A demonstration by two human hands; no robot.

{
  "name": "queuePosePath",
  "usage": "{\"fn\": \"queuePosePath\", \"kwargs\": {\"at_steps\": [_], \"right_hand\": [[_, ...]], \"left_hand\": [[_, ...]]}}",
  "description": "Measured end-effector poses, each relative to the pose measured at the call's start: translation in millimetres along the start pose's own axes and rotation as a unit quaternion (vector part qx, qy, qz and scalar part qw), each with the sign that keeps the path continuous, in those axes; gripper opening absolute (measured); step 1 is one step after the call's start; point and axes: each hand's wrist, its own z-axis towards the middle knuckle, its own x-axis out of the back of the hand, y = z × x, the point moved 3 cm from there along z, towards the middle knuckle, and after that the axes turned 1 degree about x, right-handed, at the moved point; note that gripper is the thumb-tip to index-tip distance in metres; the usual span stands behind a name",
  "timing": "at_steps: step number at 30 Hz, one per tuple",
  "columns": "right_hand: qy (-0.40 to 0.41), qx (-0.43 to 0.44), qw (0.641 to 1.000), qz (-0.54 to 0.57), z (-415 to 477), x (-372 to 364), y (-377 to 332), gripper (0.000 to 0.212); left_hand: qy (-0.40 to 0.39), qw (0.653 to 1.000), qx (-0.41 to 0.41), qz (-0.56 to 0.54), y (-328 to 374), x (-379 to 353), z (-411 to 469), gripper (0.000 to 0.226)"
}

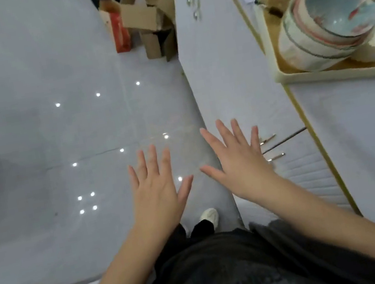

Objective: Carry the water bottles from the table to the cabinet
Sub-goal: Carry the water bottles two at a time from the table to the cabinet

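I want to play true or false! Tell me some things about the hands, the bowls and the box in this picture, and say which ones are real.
1. Both hands are empty with fingers spread. True: the left hand and the right hand hold nothing.
2. The stack of striped ceramic bowls sits on the floor. False: it sits in a cream-rimmed tray on the white counter.
3. An open brown cardboard box stands on the pale tiled floor. True.
4. The right hand is holding a water bottle. False: no bottle is in view.
5. The top bowl is light blue inside. True.
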Motion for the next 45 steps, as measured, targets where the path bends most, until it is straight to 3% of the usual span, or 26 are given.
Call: {"fn": "queuePosePath", "kwargs": {"at_steps": [5,7,15,28,37,45], "right_hand": [[-0.06,0.086,0.993,-0.048,39,-20,-73,0.076],[-0.084,0.12,0.987,-0.072,50,-25,-105,0.075],[-0.116,0.231,0.953,-0.155,82,-36,-217,0.074],[-0.196,0.398,0.854,-0.27,114,-72,-356,0.075],[-0.238,0.479,0.775,-0.336,184,-73,-463,0.075],[-0.224,0.541,0.714,-0.384,246,-60,-566,0.074]], "left_hand": [[-0.08,0.986,0.142,-0.029,-69,-2,-29,0.093],[-0.098,0.977,0.187,-0.042,-99,-3,-40,0.084],[-0.066,0.944,0.308,-0.098,-184,4,-81,0.079],[-0.042,0.845,0.501,-0.186,-268,4,-131,0.081],[-0.029,0.763,0.6,-0.24,-349,22,-103,0.081],[-0.027,0.708,0.651,-0.271,-421,46,-68,0.08]]}}
